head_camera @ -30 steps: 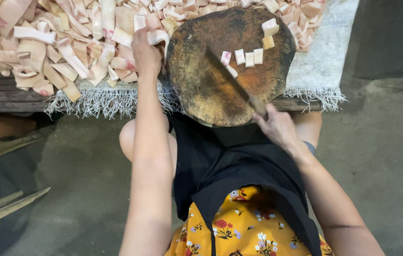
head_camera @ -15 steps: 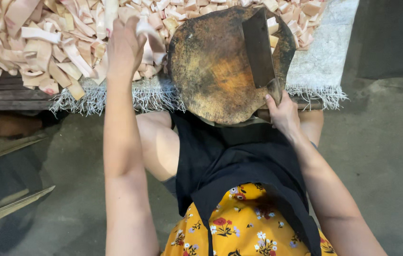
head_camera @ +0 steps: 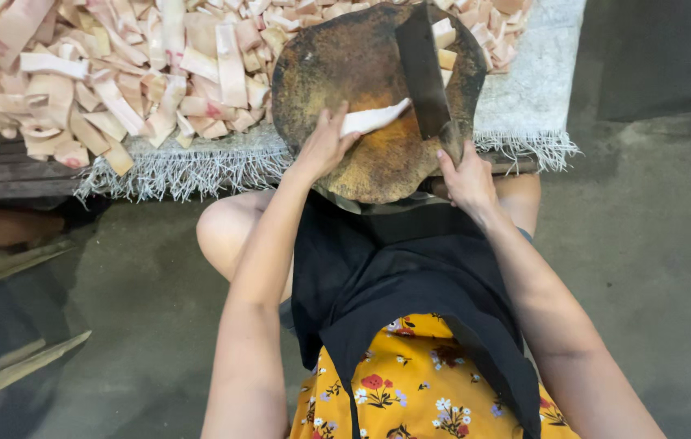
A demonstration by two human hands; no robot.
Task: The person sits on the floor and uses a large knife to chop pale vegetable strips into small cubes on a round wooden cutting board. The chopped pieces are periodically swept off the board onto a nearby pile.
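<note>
Grey concrete floor (head_camera: pixel 654 244) is running beneath the seated person, and a low wooden table (head_camera: pixel 4 167) is standing in front of the knees, carrying a pale woven mat with a fringed edge (head_camera: pixel 524 97). A large heap of pale pink and cream strips (head_camera: pixel 102 81) is lying on the left part of the mat, spreading across to the upper right corner. A round, dark, stained chopping block (head_camera: pixel 362 81) is sitting at the near edge of the table, directly above the person's lap. The left hand (head_camera: pixel 325 146) is pressing down on the block, with fingers curled over the near end of a single pale strip (head_camera: pixel 374 118) and pinning it flat against the wood. This strip is lying across the middle of the block, its far end reaching just beside the blade. The right hand (head_camera: pixel 467 175) is closing fully around the handle of a broad dark cleaver (head_camera: pixel 425 69), whose blade is standing over the right half of the block. A few small cut pieces (head_camera: pixel 443 45) are lying on the block just right of the blade. A black apron (head_camera: pixel 410 276) is covering a yellow flowered garment (head_camera: pixel 410 382) across the lap.
</note>
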